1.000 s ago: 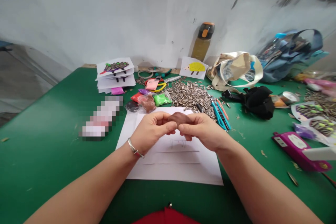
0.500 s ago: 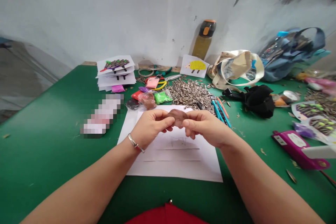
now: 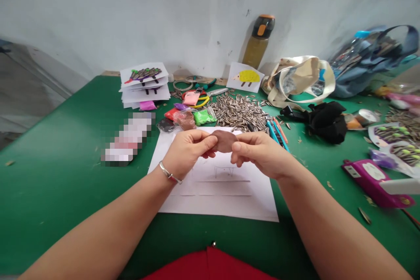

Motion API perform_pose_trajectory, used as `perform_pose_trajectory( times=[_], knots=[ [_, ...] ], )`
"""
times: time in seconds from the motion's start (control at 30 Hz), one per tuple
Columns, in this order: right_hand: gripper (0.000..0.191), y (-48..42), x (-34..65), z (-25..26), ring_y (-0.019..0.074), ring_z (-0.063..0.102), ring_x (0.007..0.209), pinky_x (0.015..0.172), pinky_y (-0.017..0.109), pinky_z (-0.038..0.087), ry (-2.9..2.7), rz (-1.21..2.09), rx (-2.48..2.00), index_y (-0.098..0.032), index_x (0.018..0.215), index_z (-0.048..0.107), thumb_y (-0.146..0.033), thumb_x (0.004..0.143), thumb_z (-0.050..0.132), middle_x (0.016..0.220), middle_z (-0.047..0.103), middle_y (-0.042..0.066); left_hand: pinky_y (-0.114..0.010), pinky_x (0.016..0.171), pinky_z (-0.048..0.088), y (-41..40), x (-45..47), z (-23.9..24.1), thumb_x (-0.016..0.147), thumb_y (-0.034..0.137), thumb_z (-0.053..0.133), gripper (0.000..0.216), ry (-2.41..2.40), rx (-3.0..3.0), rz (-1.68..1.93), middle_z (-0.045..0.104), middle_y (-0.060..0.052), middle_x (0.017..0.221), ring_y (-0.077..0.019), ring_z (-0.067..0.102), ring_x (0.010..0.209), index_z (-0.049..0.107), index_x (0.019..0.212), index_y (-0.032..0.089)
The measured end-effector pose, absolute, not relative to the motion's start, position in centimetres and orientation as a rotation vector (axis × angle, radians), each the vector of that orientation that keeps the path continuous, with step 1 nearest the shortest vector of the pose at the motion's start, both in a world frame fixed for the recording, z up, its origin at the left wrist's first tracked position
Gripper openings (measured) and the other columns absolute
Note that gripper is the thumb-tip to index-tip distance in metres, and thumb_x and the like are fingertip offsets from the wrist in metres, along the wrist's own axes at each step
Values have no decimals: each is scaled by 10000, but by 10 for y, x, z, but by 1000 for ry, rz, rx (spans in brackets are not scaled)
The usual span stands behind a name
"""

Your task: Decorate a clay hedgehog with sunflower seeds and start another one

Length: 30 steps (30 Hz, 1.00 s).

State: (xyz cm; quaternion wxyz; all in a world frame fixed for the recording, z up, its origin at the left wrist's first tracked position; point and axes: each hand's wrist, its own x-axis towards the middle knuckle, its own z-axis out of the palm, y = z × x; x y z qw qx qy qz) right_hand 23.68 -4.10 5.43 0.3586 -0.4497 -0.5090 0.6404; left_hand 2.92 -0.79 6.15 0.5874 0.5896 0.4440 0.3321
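Observation:
Both of my hands pinch a flattened lump of brown clay (image 3: 224, 141) above a white sheet of paper (image 3: 216, 183) on the green table (image 3: 59, 148). My left hand (image 3: 188, 151) grips its left edge with thumb and fingers closed. My right hand (image 3: 259, 153) holds its right edge the same way. A small pencil sketch shows on the paper below the clay. A silver bracelet circles my left wrist.
Behind the paper lie packets of coloured clay (image 3: 193, 116), a heap of sunflower seeds (image 3: 239, 113), pens (image 3: 277, 133) and scissors. A stack of finished cards (image 3: 144, 83), a bottle (image 3: 259, 41), bags (image 3: 302, 78) and a purple box (image 3: 370, 177) surround them.
The clay has been pressed wider and flatter between my fingers. My hands sit slightly higher in view; the camera tilted down a little.

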Motion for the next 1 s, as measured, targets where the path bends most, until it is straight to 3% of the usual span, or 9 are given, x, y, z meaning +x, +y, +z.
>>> perform_pose_trajectory(
  times=[0.13,0.3,0.43,0.63,0.73,0.87,1.0],
  knots=[
    [361,-42,236,52,140,634,629,585,266,489,-1175,1737,-1074,-167,874,708,-520,807,678,682,682,50,-246,568,481,-8,29,61,754,431,736,303,1006,1327,773,649,-6,636,-130,617,582,669,693,141],
    [242,-40,233,50,108,610,588,580,245,480,-1171,1646,-1092,-161,829,693,-401,809,713,667,660,15,-253,596,500,-9,29,60,776,520,701,384,968,1323,723,706,-50,730,-164,672,656,696,759,137],
    [235,-39,234,51,103,588,545,551,248,467,-1213,1566,-1129,-154,740,664,-374,799,721,628,645,4,-267,629,519,-11,29,59,831,608,593,482,920,1279,672,746,-95,851,-198,708,744,704,917,146],
    [231,-44,235,55,114,596,576,582,264,484,-1373,1564,-1106,-157,778,703,-381,831,685,651,648,14,-294,686,519,-11,30,60,809,637,599,539,937,1266,648,746,-88,891,-212,695,829,670,1087,181],
    [226,-45,235,56,113,599,591,583,259,487,-1376,1612,-1045,-156,778,704,-377,828,692,678,640,11,-287,696,507,-11,29,62,792,541,671,432,928,1283,609,731,-77,890,-206,678,848,697,1004,165],
    [230,-44,236,56,109,607,594,576,249,498,-1352,1663,-1018,-149,806,719,-379,811,714,723,660,23,-245,607,477,-10,29,64,754,388,733,256,934,1300,662,666,-22,676,-137,610,651,685,739,136],
    [336,-43,237,54,128,643,598,590,274,529,-1302,1752,-994,-155,891,734,-478,813,689,796,706,58,-233,563,456,-11,29,67,765,344,711,242,947,1358,721,613,7,573,-107,547,556,651,650,139]
  ],
)
